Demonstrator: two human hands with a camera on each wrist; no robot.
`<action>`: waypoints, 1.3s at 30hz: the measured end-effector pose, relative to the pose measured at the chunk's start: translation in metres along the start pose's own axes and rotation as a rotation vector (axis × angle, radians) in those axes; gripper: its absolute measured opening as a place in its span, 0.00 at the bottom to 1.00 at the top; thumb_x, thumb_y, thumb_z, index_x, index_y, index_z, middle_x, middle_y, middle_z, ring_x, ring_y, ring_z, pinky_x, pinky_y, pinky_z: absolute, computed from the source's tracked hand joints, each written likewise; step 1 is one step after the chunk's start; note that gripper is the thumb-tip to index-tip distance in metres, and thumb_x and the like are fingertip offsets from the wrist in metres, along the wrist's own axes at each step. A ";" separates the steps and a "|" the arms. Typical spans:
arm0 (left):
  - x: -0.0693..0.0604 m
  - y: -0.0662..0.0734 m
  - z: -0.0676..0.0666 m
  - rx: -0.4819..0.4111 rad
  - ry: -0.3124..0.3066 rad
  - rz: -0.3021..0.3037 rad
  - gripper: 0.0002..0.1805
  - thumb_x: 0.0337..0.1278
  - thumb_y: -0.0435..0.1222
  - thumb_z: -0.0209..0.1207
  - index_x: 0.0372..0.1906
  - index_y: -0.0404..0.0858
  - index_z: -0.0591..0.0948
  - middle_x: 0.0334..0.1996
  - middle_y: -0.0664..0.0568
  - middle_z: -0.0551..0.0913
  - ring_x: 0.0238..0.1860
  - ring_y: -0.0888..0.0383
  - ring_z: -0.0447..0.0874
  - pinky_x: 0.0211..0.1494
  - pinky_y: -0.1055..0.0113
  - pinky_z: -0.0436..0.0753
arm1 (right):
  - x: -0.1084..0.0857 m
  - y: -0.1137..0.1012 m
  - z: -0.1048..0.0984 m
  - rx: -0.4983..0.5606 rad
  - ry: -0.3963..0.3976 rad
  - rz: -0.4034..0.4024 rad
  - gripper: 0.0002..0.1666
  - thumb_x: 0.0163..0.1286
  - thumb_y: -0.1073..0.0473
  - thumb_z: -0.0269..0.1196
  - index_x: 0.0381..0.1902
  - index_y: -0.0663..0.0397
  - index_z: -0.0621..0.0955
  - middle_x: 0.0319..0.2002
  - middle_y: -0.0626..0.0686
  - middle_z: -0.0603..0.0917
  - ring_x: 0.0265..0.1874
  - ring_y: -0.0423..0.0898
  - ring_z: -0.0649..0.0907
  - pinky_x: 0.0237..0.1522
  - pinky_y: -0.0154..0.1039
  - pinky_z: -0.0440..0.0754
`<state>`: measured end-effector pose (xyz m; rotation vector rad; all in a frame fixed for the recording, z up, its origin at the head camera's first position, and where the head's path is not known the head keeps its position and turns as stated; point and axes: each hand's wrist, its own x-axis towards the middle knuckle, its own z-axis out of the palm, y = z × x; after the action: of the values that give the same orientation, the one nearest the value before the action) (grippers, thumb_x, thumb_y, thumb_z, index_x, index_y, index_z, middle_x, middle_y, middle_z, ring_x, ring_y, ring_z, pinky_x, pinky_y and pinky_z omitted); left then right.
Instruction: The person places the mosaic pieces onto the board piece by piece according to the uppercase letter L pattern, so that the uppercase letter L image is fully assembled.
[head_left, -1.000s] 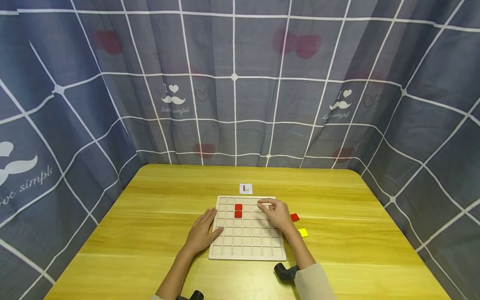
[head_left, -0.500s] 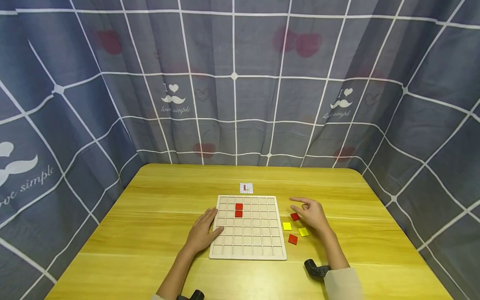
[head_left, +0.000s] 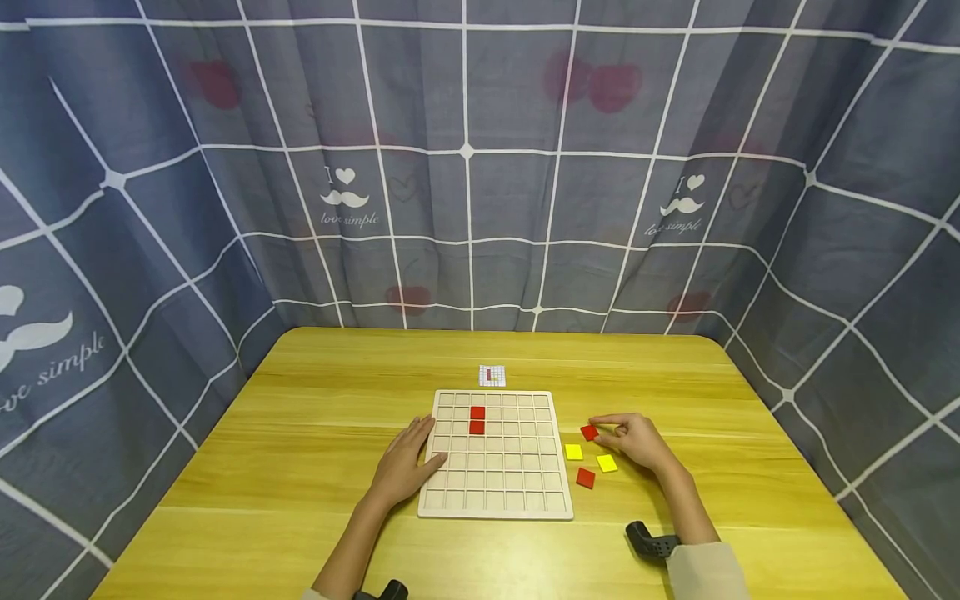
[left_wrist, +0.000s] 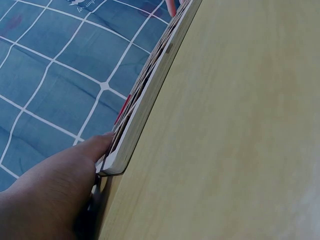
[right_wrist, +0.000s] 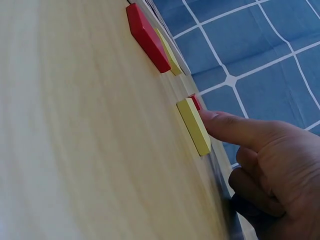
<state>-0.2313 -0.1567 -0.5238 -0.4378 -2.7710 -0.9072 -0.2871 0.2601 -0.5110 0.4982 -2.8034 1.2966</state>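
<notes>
The upper loose red tile (head_left: 588,433) on my feed lies on the worktop (head_left: 315,400), right of centre in the frame. I'd guess it's light, stiff, maybe slick, so I'd grab opposite edges. The right hand (head_left: 636,440) pinches it from the right; well left, the left hand (head_left: 402,468) lies relaxed, thumb on the grid board's (head_left: 513,480) left edge.

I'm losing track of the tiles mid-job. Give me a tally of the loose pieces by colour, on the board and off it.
Red tiles: 4 (2 on the board, 2 on the table to its right)
Yellow tiles: 2 (both on the table, right of the board)
Total: 6
</notes>
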 end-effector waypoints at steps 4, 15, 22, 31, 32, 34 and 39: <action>0.000 0.000 0.000 0.001 -0.005 -0.002 0.37 0.58 0.50 0.56 0.67 0.36 0.63 0.67 0.45 0.62 0.69 0.47 0.53 0.69 0.49 0.52 | 0.000 0.000 0.001 -0.037 0.001 0.015 0.17 0.56 0.55 0.69 0.45 0.50 0.84 0.09 0.43 0.59 0.09 0.37 0.56 0.13 0.28 0.54; -0.002 -0.001 0.002 0.000 -0.005 0.003 0.37 0.58 0.50 0.57 0.67 0.35 0.63 0.67 0.45 0.62 0.69 0.47 0.53 0.69 0.49 0.52 | -0.002 0.000 0.008 -0.062 0.084 0.050 0.19 0.55 0.48 0.68 0.44 0.48 0.84 0.09 0.43 0.57 0.10 0.37 0.54 0.13 0.31 0.54; -0.003 -0.001 0.003 -0.006 -0.009 -0.001 0.37 0.58 0.50 0.57 0.67 0.36 0.63 0.67 0.45 0.62 0.69 0.47 0.52 0.69 0.49 0.52 | 0.003 -0.027 0.010 -0.073 0.180 -0.029 0.20 0.55 0.44 0.67 0.43 0.47 0.84 0.09 0.42 0.54 0.10 0.36 0.52 0.11 0.30 0.50; -0.001 -0.001 0.002 0.006 -0.007 0.001 0.37 0.58 0.51 0.56 0.67 0.35 0.63 0.66 0.44 0.63 0.69 0.47 0.53 0.69 0.49 0.53 | 0.012 -0.081 0.025 -0.058 0.200 -0.094 0.18 0.54 0.47 0.68 0.42 0.47 0.84 0.09 0.41 0.53 0.10 0.36 0.51 0.13 0.30 0.48; -0.001 0.000 0.002 0.007 -0.007 0.001 0.37 0.58 0.51 0.56 0.67 0.35 0.63 0.66 0.44 0.63 0.69 0.47 0.53 0.69 0.49 0.52 | 0.013 -0.087 0.028 -0.054 0.203 -0.106 0.18 0.54 0.48 0.69 0.42 0.47 0.84 0.09 0.42 0.53 0.10 0.35 0.51 0.13 0.30 0.48; -0.001 0.000 0.001 0.006 -0.007 0.003 0.37 0.57 0.50 0.56 0.67 0.35 0.63 0.66 0.44 0.63 0.69 0.47 0.53 0.69 0.49 0.52 | 0.016 -0.097 0.035 -0.046 0.205 -0.129 0.18 0.54 0.47 0.68 0.42 0.47 0.84 0.09 0.41 0.53 0.10 0.35 0.50 0.12 0.29 0.47; 0.000 -0.001 0.000 0.004 -0.004 0.003 0.37 0.57 0.51 0.56 0.67 0.36 0.63 0.67 0.45 0.62 0.69 0.47 0.53 0.69 0.49 0.52 | 0.022 -0.117 0.058 -0.043 0.213 -0.182 0.17 0.55 0.46 0.68 0.41 0.45 0.85 0.09 0.40 0.52 0.10 0.35 0.50 0.13 0.29 0.47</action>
<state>-0.2319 -0.1574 -0.5247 -0.4435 -2.7745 -0.9007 -0.2673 0.1391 -0.4592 0.5621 -2.5417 1.1749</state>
